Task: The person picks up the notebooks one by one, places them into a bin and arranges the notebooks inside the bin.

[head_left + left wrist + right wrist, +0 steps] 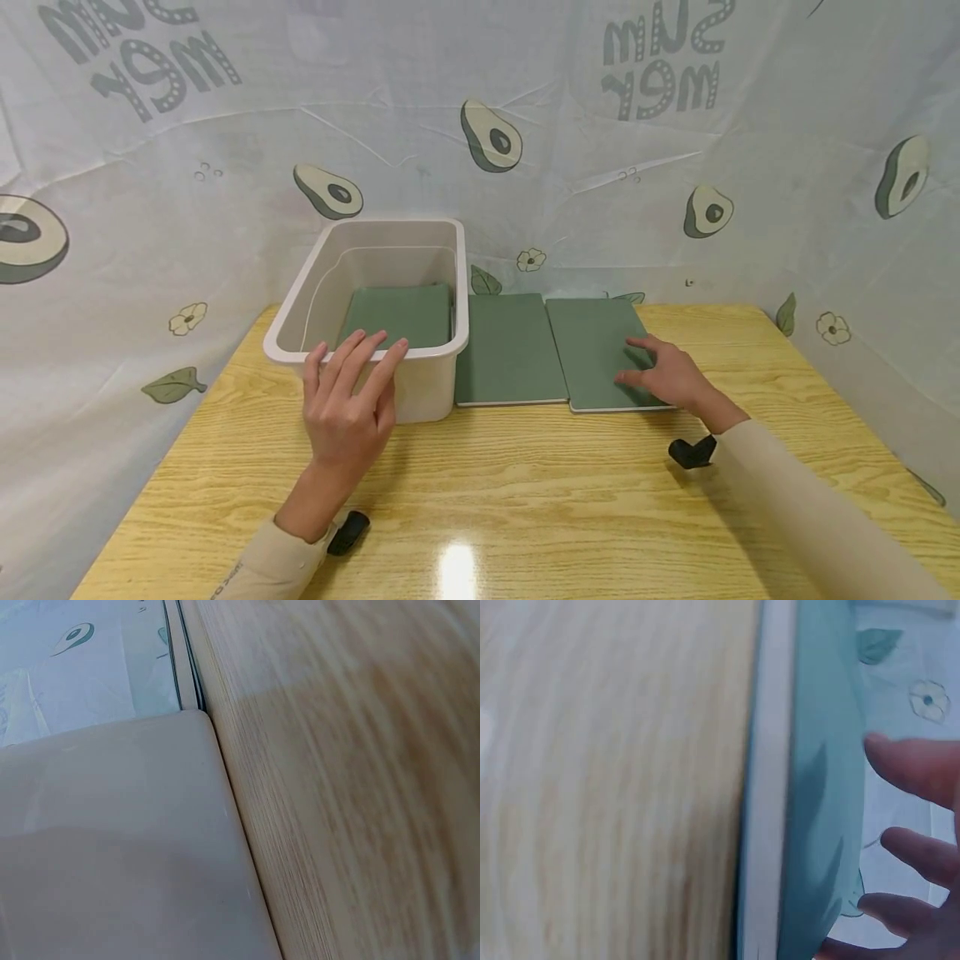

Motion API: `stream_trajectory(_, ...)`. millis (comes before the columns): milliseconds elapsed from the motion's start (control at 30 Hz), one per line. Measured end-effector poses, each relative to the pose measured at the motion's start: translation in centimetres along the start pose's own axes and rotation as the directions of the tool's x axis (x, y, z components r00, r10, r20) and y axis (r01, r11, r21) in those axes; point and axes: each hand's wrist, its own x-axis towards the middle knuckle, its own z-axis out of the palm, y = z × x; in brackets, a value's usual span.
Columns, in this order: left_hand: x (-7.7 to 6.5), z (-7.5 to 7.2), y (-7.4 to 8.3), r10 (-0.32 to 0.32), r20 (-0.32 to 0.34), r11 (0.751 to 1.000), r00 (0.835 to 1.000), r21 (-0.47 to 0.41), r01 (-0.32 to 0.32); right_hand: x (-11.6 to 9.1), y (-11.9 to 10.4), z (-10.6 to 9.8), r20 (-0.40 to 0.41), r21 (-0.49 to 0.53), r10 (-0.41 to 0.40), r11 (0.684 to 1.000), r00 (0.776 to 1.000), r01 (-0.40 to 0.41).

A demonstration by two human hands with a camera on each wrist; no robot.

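A white plastic bin (420, 392) stands on the left of the table, with a green book (405, 310) lying inside it. My left hand (348, 417) is at the bin's front rim, its fingers extended up over the edge; whether they touch it is hard to tell. To the bin's right lie two more green books with pale page edges, a middle book (510, 350) and a right-hand book (592, 350). Over the right-hand book's right side hovers my right hand (671, 375), fingers spread, nothing held. The right wrist view shows these fingers (915, 769) apart above the green cover.
The wooden table (510, 492) reaches toward me in front of the bin and books. A pale curtain (420, 150) printed with avocados hangs behind and at both sides. Black wrist straps or mounts (692, 452) sit at both cuffs.
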Motion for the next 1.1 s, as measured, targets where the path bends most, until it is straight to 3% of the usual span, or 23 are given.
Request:
stream_trajectory(167,0.0,0.0,0.0,0.0,0.001,1.0,1.0,0.002,0.0,0.1,0.5,-1.0,-0.035,0.272,0.075,0.96,0.997,-0.062)
stream_trajectory(333,-0.1,0.0,-0.1,0.006,-0.004,1.0,1.0,0.006,-0.006,0.0,1.4,-2.0,-0.035,0.462,0.133,0.881,0.991,-0.102)
stream_trajectory(467,-0.1,0.0,0.0,0.007,0.003,1.0,1.0,0.009,-0.007,0.0,1.9,-2.5,-0.011,0.582,0.133,0.807,0.991,-0.102)
stream_trajectory(567,-0.1,0.0,-0.1,0.005,0.008,1.0,1.0,0.01,-0.005,0.1,2.0,-2.6,0.006,0.625,0.118,0.775,0.993,-0.096)
stream_trajectory(733,-0.1,-0.1,-0.1,0.007,0.007,1.0,1.0,0.01,-0.007,0.1,2.1,-2.8,0.024,0.613,0.13,0.782,0.991,-0.118)
stream_trajectory(800,-0.1,-0.1,-0.1,0.008,0.009,1.0,1.0,0.012,-0.008,0.1,2.2,-2.9,0.031,0.628,0.14,0.767,0.99,-0.129)
stream_trajectory(967,-0.2,-0.1,-0.2,0.01,0.01,1.0,1.0,0.016,-0.01,0.1,2.5,-3.1,0.072,0.72,0.131,0.679,0.989,-0.142)
stream_trajectory(1100,-0.2,-0.1,-0.2,0.013,0.008,1.0,1.0,0.017,-0.013,0.3,3.0,-3.3,0.139,0.758,0.112,0.627,0.984,-0.179)
